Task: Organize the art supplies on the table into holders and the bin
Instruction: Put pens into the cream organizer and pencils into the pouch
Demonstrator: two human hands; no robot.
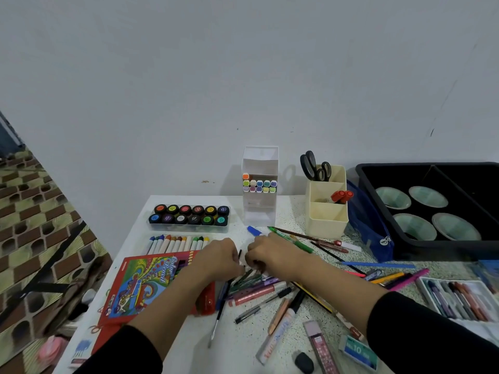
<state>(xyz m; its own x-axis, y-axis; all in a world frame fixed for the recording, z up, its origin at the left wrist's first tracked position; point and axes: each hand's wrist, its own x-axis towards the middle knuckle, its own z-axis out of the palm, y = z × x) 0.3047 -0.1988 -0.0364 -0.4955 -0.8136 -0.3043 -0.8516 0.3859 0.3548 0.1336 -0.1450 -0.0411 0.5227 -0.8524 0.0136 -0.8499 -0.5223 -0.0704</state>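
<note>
Across a cluttered table (237, 352), my left hand (218, 259) and right hand (266, 255) curl around loose pens (251, 278); grabbing too many could let some slip away.

One head-worn view looks forward and down (wide-angle, close) over the table (237, 344) toward the wall (243, 76).

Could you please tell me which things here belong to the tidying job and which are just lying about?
Job: left hand and right hand, both gripping pens; crayons; cream holder; marker holder; bin.
Lying about: patterned cloth; pink thing on the floor.
</note>
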